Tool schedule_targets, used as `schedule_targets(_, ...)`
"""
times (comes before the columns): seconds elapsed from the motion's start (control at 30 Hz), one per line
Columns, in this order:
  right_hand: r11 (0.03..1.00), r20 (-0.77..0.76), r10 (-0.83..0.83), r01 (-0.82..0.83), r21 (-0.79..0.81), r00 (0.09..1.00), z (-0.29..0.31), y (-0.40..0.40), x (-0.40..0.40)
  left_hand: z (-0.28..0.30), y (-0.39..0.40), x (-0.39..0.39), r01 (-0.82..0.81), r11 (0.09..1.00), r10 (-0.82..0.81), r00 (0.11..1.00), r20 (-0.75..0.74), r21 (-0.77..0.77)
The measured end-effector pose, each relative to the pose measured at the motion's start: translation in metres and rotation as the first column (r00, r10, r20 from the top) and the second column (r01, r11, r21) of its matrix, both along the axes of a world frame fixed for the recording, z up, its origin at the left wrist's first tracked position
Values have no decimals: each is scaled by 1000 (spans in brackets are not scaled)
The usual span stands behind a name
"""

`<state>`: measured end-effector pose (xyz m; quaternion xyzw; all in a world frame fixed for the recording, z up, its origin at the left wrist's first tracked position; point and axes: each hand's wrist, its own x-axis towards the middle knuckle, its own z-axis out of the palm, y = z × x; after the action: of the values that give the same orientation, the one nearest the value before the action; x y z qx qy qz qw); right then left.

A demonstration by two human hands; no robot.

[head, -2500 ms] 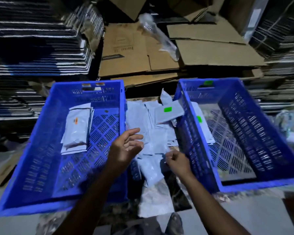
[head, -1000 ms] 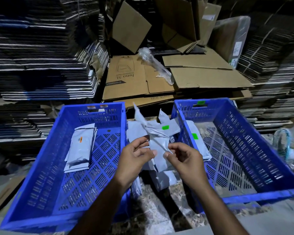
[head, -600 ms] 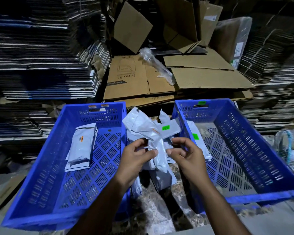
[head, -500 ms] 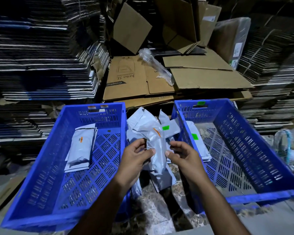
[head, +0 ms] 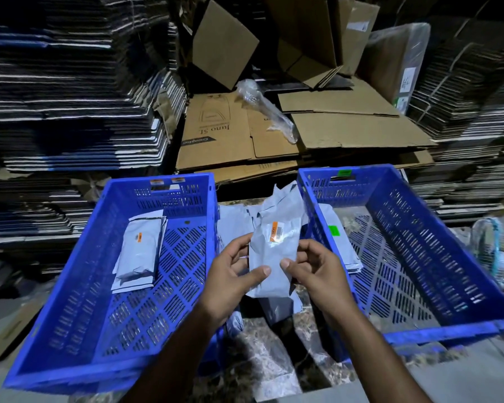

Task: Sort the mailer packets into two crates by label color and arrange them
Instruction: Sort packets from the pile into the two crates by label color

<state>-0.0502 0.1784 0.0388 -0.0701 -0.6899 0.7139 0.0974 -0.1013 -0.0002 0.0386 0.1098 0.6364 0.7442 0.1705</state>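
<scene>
Left hand (head: pixel 230 274) and right hand (head: pixel 313 269) pinch a grey mailer packet (head: pixel 274 257) between thumbs and curled fingers, above the gap between two blue crates; its orange label (head: pixel 275 231) faces up; left crate (head: pixel 70 286) carries orange tags on its far rim and holds orange-labelled packets (head: pixel 138 251) near its far left corner; right crate (head: pixel 448 324) carries a green tag and holds a green-labelled packet (head: pixel 336 237) against its left wall; loose packets (head: pixel 233 225) lie between the crates; flattened cardboard (head: pixel 346 129) lies beyond.

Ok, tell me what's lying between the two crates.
Head view: a pile of grey packets lies on the floor between the left crate and right crate; both hands hold one orange-labelled packet above it.
</scene>
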Motion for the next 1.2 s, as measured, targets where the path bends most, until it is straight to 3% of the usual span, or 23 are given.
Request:
schedule_targets(0.27, 994, 12, 64, -65, 92, 998, -5, 2, 5, 1, -8, 4, 79, 997, -79, 997, -20, -7)
schedule_targets(0.6, 979, 25, 169, -171, 115, 985, 0, -15, -10, -7, -38, -2, -26, 999, 26, 1000, 3, 48)
schedule_targets(0.77, 972, 30, 227, -229, 56, 973, 8, -60, -35, -4, -80, -4, -207, 978, 207, 977, -54, -10)
schedule_targets(0.97, 952, 43, 300, -302, 56, 953, -4, -134, -88, -11, -162, -11, -448, 888, 440, 894, -88, -102)
schedule_targets(1.1, 927, 127, 352, -364, 92, 927, -21, -197, -137, -23, -228, -15, -533, 834, 528, 846, -75, -144)
schedule_targets(1.2, 931, 219, 288, -326, 165, 932, -42, -212, -166, -27, -240, -13, -507, 853, 509, 861, -19, -127)
